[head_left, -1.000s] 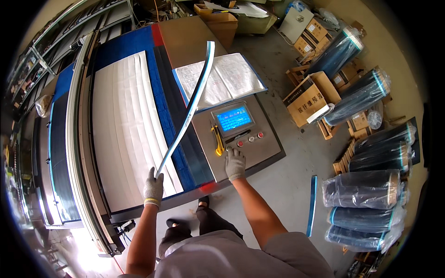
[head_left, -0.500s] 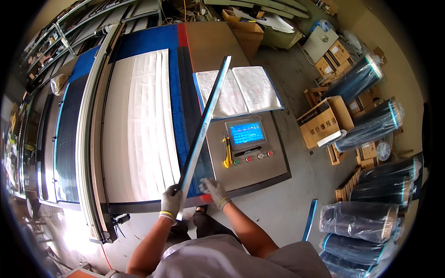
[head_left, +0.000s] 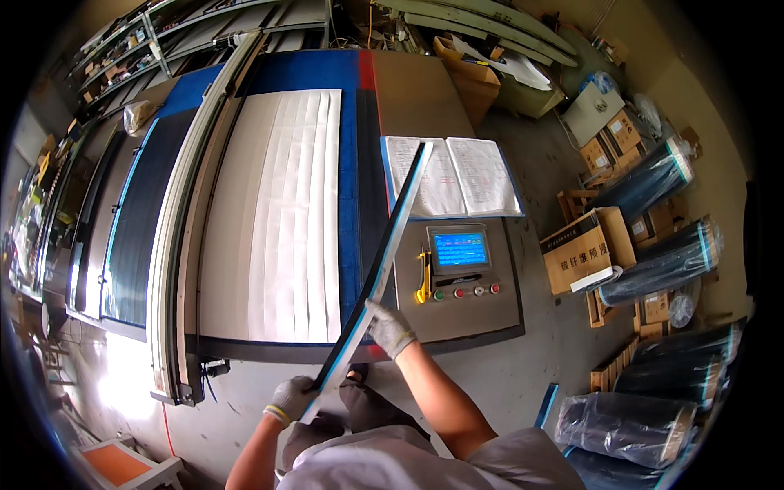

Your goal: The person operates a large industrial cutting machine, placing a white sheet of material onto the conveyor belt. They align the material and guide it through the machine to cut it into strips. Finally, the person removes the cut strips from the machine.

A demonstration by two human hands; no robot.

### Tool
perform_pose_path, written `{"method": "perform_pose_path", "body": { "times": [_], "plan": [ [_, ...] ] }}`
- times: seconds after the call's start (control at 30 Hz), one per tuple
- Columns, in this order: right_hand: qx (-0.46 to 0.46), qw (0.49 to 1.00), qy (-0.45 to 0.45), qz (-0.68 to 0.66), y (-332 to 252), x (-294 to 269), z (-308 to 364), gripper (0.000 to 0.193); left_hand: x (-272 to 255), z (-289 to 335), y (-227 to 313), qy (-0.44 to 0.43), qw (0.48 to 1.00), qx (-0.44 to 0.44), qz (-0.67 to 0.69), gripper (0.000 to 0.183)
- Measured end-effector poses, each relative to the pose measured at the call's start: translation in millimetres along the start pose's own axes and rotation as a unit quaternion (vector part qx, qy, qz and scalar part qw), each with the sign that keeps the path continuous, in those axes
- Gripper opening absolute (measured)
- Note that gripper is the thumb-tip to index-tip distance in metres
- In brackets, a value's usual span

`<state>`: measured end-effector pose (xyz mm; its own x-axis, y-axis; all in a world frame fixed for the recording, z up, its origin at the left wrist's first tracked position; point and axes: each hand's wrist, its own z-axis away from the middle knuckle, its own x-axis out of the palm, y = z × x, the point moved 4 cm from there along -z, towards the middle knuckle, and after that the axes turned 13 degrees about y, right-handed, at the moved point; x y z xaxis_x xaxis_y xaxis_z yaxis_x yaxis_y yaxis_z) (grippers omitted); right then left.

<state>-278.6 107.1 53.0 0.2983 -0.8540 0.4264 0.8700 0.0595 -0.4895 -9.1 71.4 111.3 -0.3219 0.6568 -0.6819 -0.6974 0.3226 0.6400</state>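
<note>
A long narrow strip (head_left: 382, 265), black on one face and pale on the other with a light blue line, slants from near my body up across the machine table to the open binder. My left hand (head_left: 292, 398), in a grey knit glove, is closed round its near end. Farther up, my right hand (head_left: 390, 328), gloved too, grips the strip's right edge; some of its fingers are hidden behind the strip. Beyond my right hand is a control panel with a lit blue screen (head_left: 459, 250), several push buttons and a yellow cutter knife (head_left: 423, 278).
White sheeting (head_left: 282, 212) lies on the blue table bed, beside a long gantry beam (head_left: 184, 220). An open binder (head_left: 482, 175) rests above the panel. Right of the table stand a cardboard box (head_left: 576, 260) and several plastic-wrapped dark rolls (head_left: 625, 429). An orange-topped stand (head_left: 118, 465) is at lower left.
My right hand, open and apart from the strip before, now holds its edge. My left hand and the strip have come down toward my body. The whole view has shifted.
</note>
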Motion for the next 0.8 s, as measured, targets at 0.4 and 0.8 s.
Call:
{"method": "perform_pose_path", "body": {
  "times": [0.4,0.8],
  "plan": [
    [-0.153,0.984,-0.095,0.009,8.5,79.5,124.6,0.016,22.1,312.3,-218.4,0.181,0.902,-0.326,0.216,0.018],
    [-0.234,0.930,-0.255,0.127,251.3,136.1,331.3,0.017,119.6,732.9,-245.1,0.534,0.631,-0.423,0.371,0.012]
  ]
}}
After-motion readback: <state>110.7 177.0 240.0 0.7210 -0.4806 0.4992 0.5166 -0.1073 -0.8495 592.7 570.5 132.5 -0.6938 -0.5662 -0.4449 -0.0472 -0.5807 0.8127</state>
